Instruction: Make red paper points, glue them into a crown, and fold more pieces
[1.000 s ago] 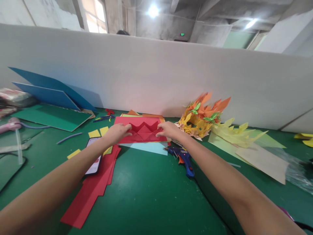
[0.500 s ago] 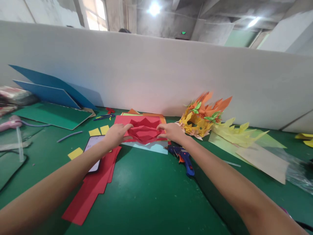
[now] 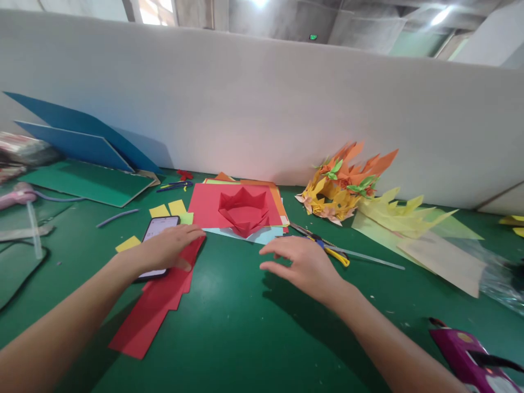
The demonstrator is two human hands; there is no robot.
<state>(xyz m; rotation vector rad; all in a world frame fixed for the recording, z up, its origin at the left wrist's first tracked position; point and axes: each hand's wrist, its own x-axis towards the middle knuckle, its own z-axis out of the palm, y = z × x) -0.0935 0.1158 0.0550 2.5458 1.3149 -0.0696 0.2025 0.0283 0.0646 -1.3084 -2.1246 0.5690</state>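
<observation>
In the head camera's view, the person's two hands are well apart with nothing held between them, and the folded red paper ring sits unheld on the red sheet, its points standing up all round. What I'd worry about first is that thin wall: it looks light, so a sleeve-less forearm or a dragged sheet underneath could shove it or squash a fold. The left hand is loosely spread over the phone and the red strips; whether it presses on either I can't tell from here, but a careless sweep might fan the strips out or slide the phone along with them. The right hand has its thumb and fingers parted over the green table, just short of a yellow-handled tool, and reaching blindly there could mean a knock or a nick, if the edge is bare. As for where the ring lies, it is beyond both hands, between them from side to side, touching neither; the left fingertips end near the sheet's close corner, while the right fingertips hang a little nearer the person than the ring's front edge.
</observation>
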